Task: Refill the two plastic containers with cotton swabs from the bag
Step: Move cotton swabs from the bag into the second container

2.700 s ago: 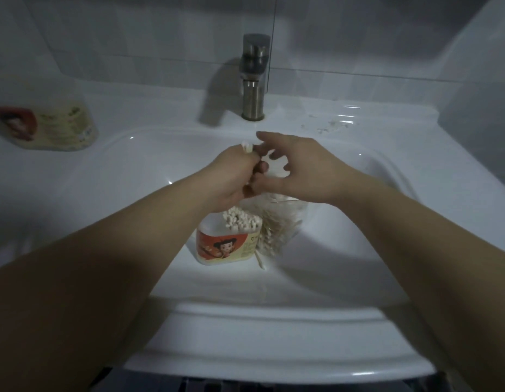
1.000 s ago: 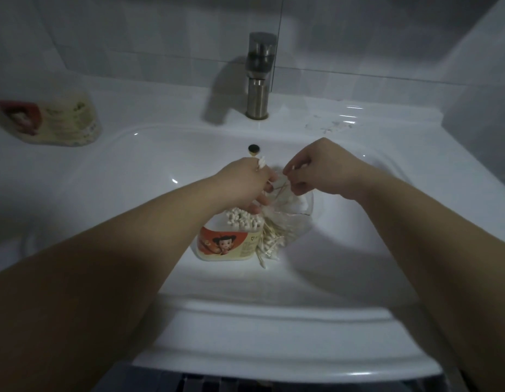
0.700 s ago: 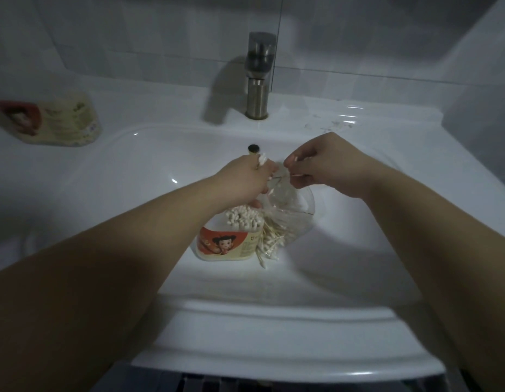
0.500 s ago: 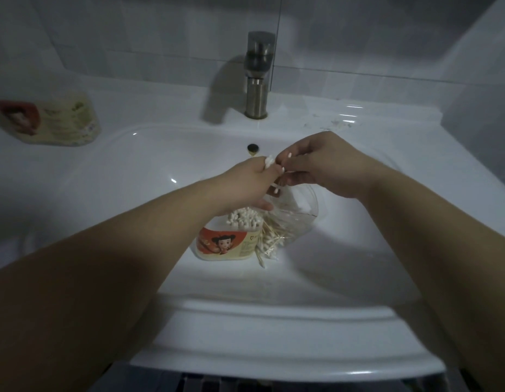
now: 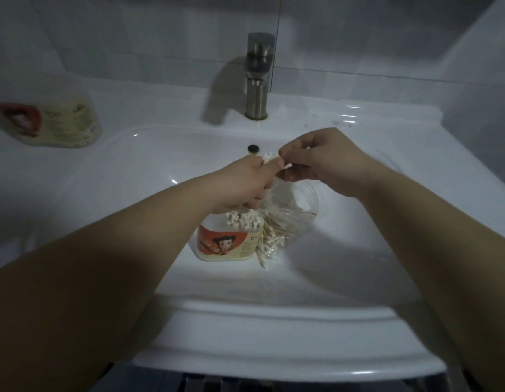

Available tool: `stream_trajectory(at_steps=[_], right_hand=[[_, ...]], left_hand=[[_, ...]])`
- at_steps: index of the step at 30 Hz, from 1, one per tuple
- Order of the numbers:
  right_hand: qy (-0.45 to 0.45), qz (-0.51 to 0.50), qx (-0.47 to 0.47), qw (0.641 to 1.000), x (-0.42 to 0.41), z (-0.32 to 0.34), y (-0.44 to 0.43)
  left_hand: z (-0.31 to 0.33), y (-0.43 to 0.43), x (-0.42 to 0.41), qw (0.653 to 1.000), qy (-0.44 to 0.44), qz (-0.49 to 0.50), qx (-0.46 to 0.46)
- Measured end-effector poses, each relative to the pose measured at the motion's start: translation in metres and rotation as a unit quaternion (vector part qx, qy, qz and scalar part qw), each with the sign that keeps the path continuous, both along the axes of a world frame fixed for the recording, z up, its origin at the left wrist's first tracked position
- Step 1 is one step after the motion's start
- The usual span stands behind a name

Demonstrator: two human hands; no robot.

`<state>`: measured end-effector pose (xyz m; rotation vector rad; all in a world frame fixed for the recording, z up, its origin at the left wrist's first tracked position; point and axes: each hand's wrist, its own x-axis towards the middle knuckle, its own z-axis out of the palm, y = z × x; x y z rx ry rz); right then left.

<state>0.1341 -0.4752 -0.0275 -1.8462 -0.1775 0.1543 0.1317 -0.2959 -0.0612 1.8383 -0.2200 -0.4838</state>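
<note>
This is a dimly lit bathroom. A white glazed washbasin fills the view, moulded in one piece with its surrounding ledge. A brushed-metal tap stands at the back rim, with a dark overflow hole just in front of it in the basin wall. Behind the tap rises a wall of pale tiles. Left of the tap, a labelled plastic container lies on the ledge.

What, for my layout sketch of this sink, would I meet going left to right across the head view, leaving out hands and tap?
The labelled container on the counter → open container of cotton swabs in the basin → clear bag.
</note>
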Motion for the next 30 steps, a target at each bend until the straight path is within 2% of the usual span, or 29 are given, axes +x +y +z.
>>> stream_trajectory(at_steps=[7,16,20,25,30], right_hand=[[-0.022,-0.008,-0.010,1.000,0.0009,0.0012,-0.0003],[-0.013,0.022,-0.027,0.999,-0.0012,0.0005,0.0010],[0.011,-0.015,0.025,1.000,0.0017,0.0014,0.0002],[0.002,-0.033,0.037,0.999,0.0021,0.0002,-0.0001],[-0.031,-0.024,0.006,0.999,0.0018,-0.0007,0.0012]], left_hand=[[0.0033,0.0017,-0.0050,0.999,-0.024,-0.034,0.017],[0.0025,0.0019,-0.0061,0.996,-0.073,-0.006,0.045],[0.0046,0.0012,-0.0046,0.996,-0.069,0.026,0.039],[0.0067,0.0025,-0.0013,0.996,-0.054,0.063,0.037],[0.0063,0.0004,-0.0010,0.997,-0.040,0.054,0.036]])
